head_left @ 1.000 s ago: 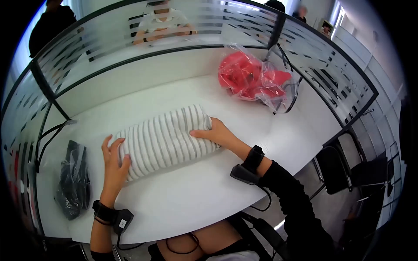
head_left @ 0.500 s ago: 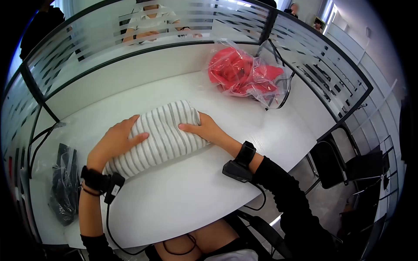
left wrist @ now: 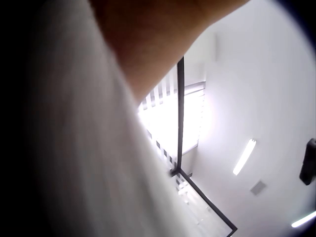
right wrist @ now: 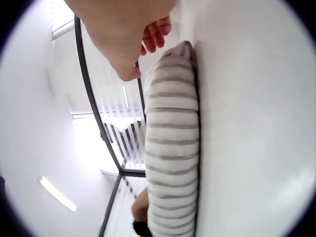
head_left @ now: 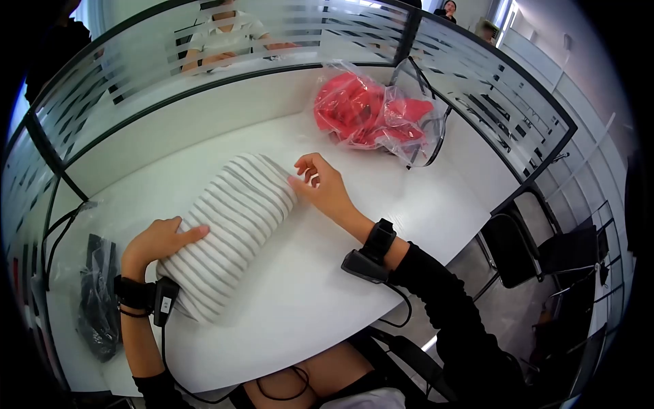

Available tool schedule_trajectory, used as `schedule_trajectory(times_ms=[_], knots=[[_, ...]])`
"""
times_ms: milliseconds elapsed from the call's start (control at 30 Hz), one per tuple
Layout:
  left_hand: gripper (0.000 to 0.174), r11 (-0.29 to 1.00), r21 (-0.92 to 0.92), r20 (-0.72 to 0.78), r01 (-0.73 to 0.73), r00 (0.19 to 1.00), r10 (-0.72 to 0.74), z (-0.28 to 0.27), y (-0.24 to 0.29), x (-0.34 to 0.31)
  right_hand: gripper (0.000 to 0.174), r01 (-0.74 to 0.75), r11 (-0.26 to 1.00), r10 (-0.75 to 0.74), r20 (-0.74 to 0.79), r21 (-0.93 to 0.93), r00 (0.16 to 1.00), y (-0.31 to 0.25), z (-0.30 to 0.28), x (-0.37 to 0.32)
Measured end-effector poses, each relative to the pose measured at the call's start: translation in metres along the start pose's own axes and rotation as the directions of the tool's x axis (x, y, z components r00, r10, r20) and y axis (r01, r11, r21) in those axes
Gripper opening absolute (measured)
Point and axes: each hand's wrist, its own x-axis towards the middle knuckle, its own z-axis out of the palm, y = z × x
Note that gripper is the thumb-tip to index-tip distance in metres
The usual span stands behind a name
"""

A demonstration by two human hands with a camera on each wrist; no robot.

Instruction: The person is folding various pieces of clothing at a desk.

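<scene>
A plump white cloth bundle [head_left: 235,228] with grey stripes lies slanted on the white table, its far end toward the back right. My left hand [head_left: 155,240] holds its left side, thumb on the striped top and the fingers partly hidden behind the edge. In the left wrist view the pale cloth [left wrist: 113,163] is a blur close to the lens. At the bundle's far right end my right hand [head_left: 327,187] hovers with loosely bent fingers and nothing in them. The right wrist view shows the right thumb [right wrist: 129,73] beside the tip of the bundle [right wrist: 173,133], apart from it.
A clear plastic bag with something red [head_left: 371,112] sits at the back right. Another bag with dark contents [head_left: 99,300] lies at the left edge. A frosted, black-framed partition [head_left: 272,68] encloses the table's back. Black chairs [head_left: 511,252] stand beyond the right edge.
The bundle has turned, its near end swinging toward me. My left hand shifted along to its left side, and my right hand let go of the right end and lifted off.
</scene>
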Motion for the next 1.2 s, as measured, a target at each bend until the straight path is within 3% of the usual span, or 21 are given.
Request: schedule_trajectory(times_ms=[67, 100, 200, 233, 367, 467, 500, 600, 800, 900, 1033, 1133, 1200], knots=[[0.091, 1.0, -0.013, 0.064, -0.013, 0.998, 0.014, 0.0, -0.003, 0.001, 0.025, -0.133, 0.99, 0.129, 0.07, 0.053, 0.989, -0.006, -0.009, 0.002], [0.09, 0.997, -0.073, 0.138, 0.022, 0.99, -0.012, -0.001, 0.001, -0.003, 0.027, -0.29, 0.953, 0.27, 0.189, 0.089, 0.944, -0.016, -0.013, 0.0], [0.09, 0.971, -0.236, 0.382, -0.03, 0.916, 0.121, -0.006, 0.006, -0.011, 0.034, -0.441, 0.893, 0.42, 0.522, -0.091, 0.743, -0.031, -0.014, -0.003], [0.081, 0.98, -0.201, 0.417, 0.004, 0.905, 0.082, -0.005, 0.011, -0.012, 0.042, -0.438, 0.894, 0.397, 0.625, -0.097, 0.672, -0.028, -0.011, -0.005], [0.063, 0.931, -0.348, 0.497, -0.109, 0.821, 0.282, 0.005, 0.002, -0.004, 0.041, -0.445, 0.89, 0.394, 0.657, -0.098, 0.643, -0.034, -0.009, -0.009], [0.065, 0.859, -0.461, 0.188, -0.223, 0.922, 0.34, 0.012, 0.001, 0.004, 0.038, -0.492, 0.87, 0.396, 0.609, -0.01, 0.687, -0.029, -0.008, -0.009], [0.066, 0.845, -0.499, 0.081, -0.195, 0.96, 0.27, 0.015, -0.001, 0.009, 0.035, -0.546, 0.837, 0.428, 0.591, 0.025, 0.684, -0.027, -0.008, -0.008], [0.067, 0.758, -0.601, -0.169, -0.254, 0.967, 0.189, 0.023, 0.008, 0.017, 0.037, -0.535, 0.829, 0.378, 0.542, 0.163, 0.75, -0.014, -0.001, -0.009], [0.066, 0.688, -0.695, -0.159, -0.208, 0.978, 0.135, 0.026, 0.012, 0.018, 0.063, -0.453, 0.869, 0.329, 0.453, 0.199, 0.829, -0.01, 0.01, -0.015], [0.068, 0.669, -0.72, -0.127, -0.185, 0.983, 0.136, 0.022, 0.014, 0.012, 0.071, -0.457, 0.855, 0.295, 0.495, 0.245, 0.817, -0.011, 0.013, -0.016], [0.072, 0.646, -0.747, -0.016, -0.157, 0.976, 0.218, 0.01, 0.021, -0.004, 0.076, -0.463, 0.833, 0.257, 0.531, 0.302, 0.808, -0.02, 0.015, -0.015], [0.067, 0.64, -0.743, 0.002, -0.197, 0.955, 0.297, 0.013, 0.017, 0.0, 0.074, -0.482, 0.818, 0.247, 0.563, 0.316, 0.789, -0.025, 0.015, -0.014], [0.056, 0.654, -0.727, -0.033, -0.211, 0.961, 0.274, 0.015, 0.012, 0.007, 0.071, -0.506, 0.807, 0.26, 0.585, 0.305, 0.768, -0.027, 0.013, -0.013]])
